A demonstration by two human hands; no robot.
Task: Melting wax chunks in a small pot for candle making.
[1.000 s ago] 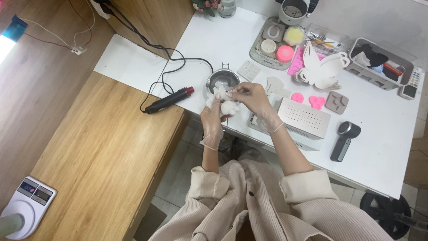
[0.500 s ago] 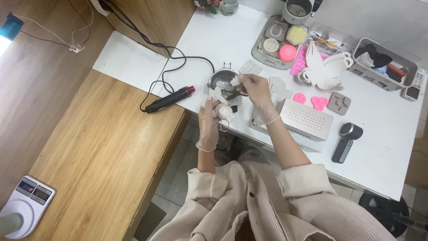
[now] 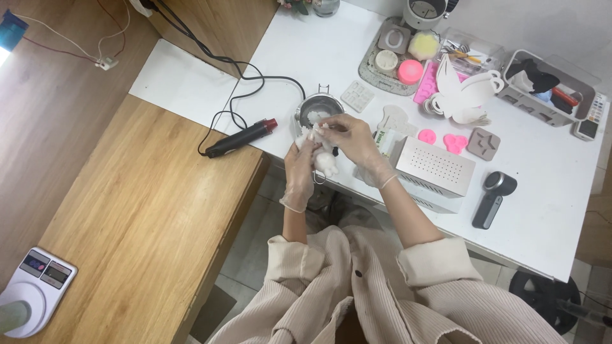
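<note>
Left hand (image 3: 299,167) cups a white wax lump (image 3: 326,162) at the bench's near edge, just below the metal pot (image 3: 317,113). Right hand (image 3: 347,137) pinches bits off its top. Looks light, brittle, crumbly: support underneath, pinch edges gently.

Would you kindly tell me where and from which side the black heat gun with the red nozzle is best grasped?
Probably around the black heat gun's middle barrel, coming from above: it lies flat on the white table, red nozzle toward the small metal pot, cable trailing from its rear end.
</note>
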